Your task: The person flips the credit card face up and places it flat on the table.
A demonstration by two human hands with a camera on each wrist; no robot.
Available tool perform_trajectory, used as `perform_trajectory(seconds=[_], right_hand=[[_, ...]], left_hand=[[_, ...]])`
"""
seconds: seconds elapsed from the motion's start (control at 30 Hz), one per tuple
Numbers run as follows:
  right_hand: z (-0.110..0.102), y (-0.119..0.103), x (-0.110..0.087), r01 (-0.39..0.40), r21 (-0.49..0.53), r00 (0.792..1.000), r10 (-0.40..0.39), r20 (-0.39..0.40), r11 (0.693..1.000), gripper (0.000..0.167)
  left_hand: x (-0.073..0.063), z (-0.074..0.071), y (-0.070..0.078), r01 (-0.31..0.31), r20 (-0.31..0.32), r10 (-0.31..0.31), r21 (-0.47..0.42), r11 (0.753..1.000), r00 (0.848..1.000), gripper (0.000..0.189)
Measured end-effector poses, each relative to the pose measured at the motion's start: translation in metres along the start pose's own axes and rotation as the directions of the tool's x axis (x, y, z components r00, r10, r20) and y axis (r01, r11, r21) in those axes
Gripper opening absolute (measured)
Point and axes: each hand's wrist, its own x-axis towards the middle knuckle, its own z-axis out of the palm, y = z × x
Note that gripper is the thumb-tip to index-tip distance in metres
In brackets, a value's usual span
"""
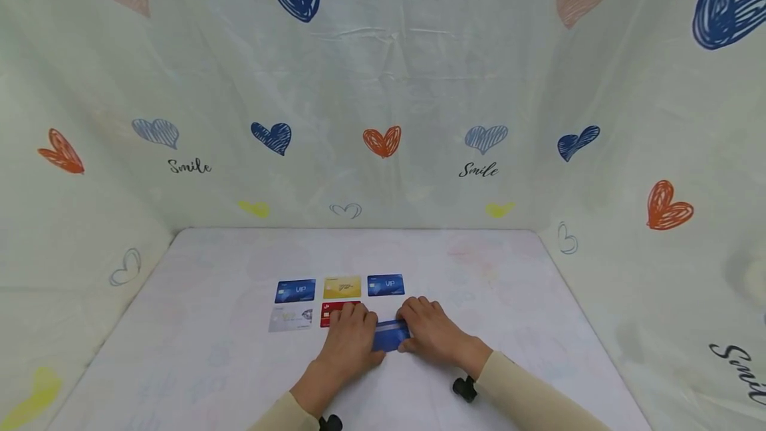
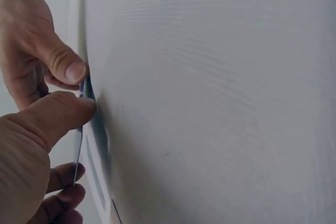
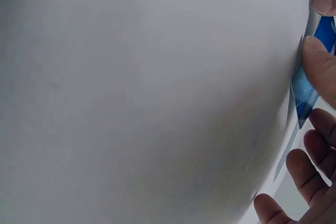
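A blue bank card (image 1: 390,336), with a pale stripe across its upper part, is between the two hands near the front of the row. The left hand (image 1: 350,338) grips its left side, thumb at the near edge; in the left wrist view the card is seen almost edge-on between thumb and fingers. At the right side, the right hand (image 1: 437,332) pinches the card; its thumb lies on the blue face in the right wrist view. Under the left fingers, a red card (image 1: 326,315) is partly hidden.
Behind the hands lie a blue VIP card (image 1: 295,290), a gold card (image 1: 342,287) and a second blue VIP card (image 1: 385,285). A silver card (image 1: 290,318) lies left of the red one. The white table (image 1: 209,364) meets a heart-printed curtain (image 1: 419,85).
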Motion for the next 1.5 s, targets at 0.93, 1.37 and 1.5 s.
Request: perform_trajectory(seconds=[0.93, 1.37, 1.5], right_hand=[[0.000, -0.002, 0.002, 0.012, 0.163, 0.996, 0.004, -0.094, 0.986, 0.056], [0.000, -0.002, 0.000, 0.084, 0.257, 0.987, -0.044, -0.154, 0.963, 0.053], [-0.007, -0.004, -0.003, 0.039, 0.214, 0.992, -0.012, -0.127, 0.976, 0.061]], left_hand=[[0.006, -0.016, 0.000, -0.044, -0.081, 0.033, -0.139, 0.989, 0.996, 0.075], [0.006, -0.015, -0.004, -0.076, -0.076, 0.060, -0.238, 0.968, 0.995, 0.064], [0.006, -0.015, -0.001, -0.025, -0.057, 0.013, -0.223, 0.974, 0.998, 0.069]])
